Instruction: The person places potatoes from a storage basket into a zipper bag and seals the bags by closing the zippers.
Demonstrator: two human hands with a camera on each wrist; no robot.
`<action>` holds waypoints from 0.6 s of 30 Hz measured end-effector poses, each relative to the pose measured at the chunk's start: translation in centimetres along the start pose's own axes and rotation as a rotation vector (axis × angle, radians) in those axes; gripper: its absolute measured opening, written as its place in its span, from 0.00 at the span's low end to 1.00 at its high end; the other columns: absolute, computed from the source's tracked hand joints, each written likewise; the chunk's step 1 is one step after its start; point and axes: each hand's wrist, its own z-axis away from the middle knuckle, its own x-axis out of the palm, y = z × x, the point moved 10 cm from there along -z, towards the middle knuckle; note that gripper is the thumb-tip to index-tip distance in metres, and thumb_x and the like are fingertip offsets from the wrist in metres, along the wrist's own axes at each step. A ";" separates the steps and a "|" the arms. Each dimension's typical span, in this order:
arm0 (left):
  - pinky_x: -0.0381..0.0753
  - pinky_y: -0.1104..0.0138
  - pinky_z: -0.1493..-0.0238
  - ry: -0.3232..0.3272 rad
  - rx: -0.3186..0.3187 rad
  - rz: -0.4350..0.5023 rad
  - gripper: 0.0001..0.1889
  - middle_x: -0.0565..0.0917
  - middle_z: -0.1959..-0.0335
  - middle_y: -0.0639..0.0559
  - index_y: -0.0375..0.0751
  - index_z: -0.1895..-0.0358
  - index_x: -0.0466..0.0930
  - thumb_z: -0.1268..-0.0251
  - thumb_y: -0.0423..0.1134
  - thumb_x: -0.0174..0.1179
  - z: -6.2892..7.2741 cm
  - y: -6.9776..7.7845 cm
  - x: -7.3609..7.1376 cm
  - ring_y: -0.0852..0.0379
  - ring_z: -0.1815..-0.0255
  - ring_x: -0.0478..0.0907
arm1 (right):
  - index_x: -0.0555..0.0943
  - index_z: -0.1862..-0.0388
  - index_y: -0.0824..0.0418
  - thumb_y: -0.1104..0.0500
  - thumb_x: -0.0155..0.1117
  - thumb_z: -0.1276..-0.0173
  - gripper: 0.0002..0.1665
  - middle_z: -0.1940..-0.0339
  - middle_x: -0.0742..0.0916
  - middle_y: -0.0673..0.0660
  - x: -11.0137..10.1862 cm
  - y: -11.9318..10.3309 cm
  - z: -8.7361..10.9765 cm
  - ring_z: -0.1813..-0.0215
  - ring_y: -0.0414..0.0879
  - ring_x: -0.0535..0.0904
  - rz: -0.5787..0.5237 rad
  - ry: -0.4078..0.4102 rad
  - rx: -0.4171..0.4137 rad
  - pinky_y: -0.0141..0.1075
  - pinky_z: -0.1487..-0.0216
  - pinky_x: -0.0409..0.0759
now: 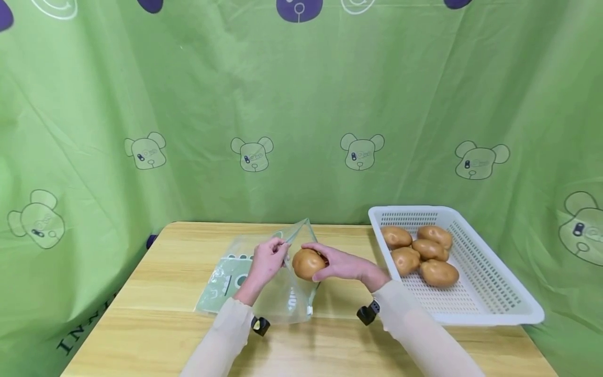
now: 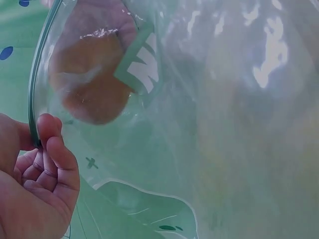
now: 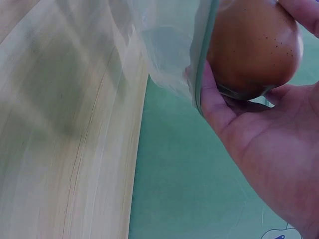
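A clear zip bag with green and white print lies on the table, its mouth spread toward the right. My left hand pinches the green-edged rim of the mouth between thumb and fingers, as the left wrist view confirms. In my right hand is a brown potato, gripped with fingers and thumb around it at the bag's opening. Through the clear film the potato shows in the left wrist view. Seen from the right wrist, the potato is partly behind the bag's edge.
A white perforated plastic basket stands on the right side of the wooden table, with several more potatoes in it. Green cloth printed with bear heads hangs behind the table and at both sides.
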 end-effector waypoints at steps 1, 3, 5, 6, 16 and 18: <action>0.69 0.74 0.85 -0.004 0.002 0.004 0.06 0.80 0.79 0.46 0.39 0.66 0.81 0.33 0.36 0.56 0.0 0.1 0.1 0.60 0.83 0.73 | 0.55 0.28 0.65 0.55 0.68 0.46 0.50 0.36 0.69 0.66 0.1 0.0 -0.1 0.45 0.54 0.74 0.000 -0.003 -0.002 0.45 0.45 0.72; 0.69 0.74 0.84 -0.007 0.008 0.009 0.06 0.81 0.78 0.44 0.38 0.66 0.81 0.33 0.36 0.56 0.0 0.2 0.2 0.61 0.83 0.73 | 0.56 0.28 0.65 0.55 0.68 0.46 0.50 0.36 0.69 0.66 0.2 0.1 -0.2 0.45 0.54 0.74 0.003 -0.006 -0.007 0.45 0.45 0.72; 0.70 0.74 0.84 -0.010 0.012 0.012 0.06 0.81 0.79 0.44 0.37 0.66 0.81 0.33 0.35 0.56 -0.1 0.3 0.3 0.61 0.83 0.73 | 0.56 0.28 0.65 0.56 0.68 0.46 0.49 0.37 0.70 0.65 0.3 0.4 -0.4 0.45 0.54 0.73 -0.001 -0.008 -0.010 0.45 0.45 0.72; 0.70 0.74 0.84 -0.012 0.015 0.013 0.06 0.80 0.79 0.45 0.37 0.66 0.81 0.33 0.35 0.56 -0.1 0.4 0.4 0.61 0.83 0.73 | 0.56 0.29 0.64 0.56 0.68 0.46 0.49 0.37 0.70 0.66 0.3 0.4 -0.4 0.45 0.54 0.73 -0.003 -0.009 -0.012 0.45 0.45 0.71; 0.72 0.73 0.82 -0.021 0.005 0.020 0.06 0.79 0.80 0.51 0.38 0.66 0.81 0.33 0.35 0.56 -0.1 0.3 0.7 0.60 0.83 0.73 | 0.59 0.29 0.64 0.58 0.64 0.43 0.43 0.36 0.70 0.64 0.6 1.0 -0.7 0.43 0.54 0.72 -0.037 -0.022 0.017 0.45 0.44 0.71; 0.73 0.72 0.81 -0.022 0.006 0.017 0.06 0.79 0.80 0.51 0.39 0.66 0.80 0.33 0.35 0.56 0.0 0.4 0.7 0.60 0.82 0.73 | 0.60 0.30 0.64 0.59 0.62 0.41 0.41 0.37 0.71 0.63 0.6 1.1 -0.7 0.44 0.53 0.72 -0.042 -0.015 0.026 0.45 0.44 0.72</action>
